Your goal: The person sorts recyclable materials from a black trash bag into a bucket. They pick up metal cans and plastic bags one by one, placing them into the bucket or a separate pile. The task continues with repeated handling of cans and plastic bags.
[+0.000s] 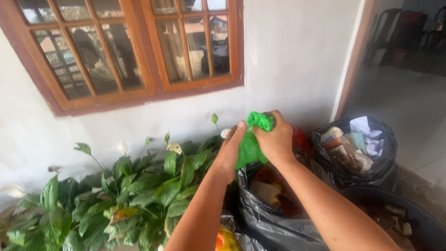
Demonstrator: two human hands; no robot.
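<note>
Head view: a crumpled green bag (pixel 251 146) is clamped between both hands, the right hand (pixel 277 138) fisted on its bunched top, the left hand (pixel 231 151) pinching its side. It is held above a black sack (pixel 274 223) filled with mixed scraps. Right of that sack, a second sack (pixel 388 160) is stuffed with paper and packets.
</note>
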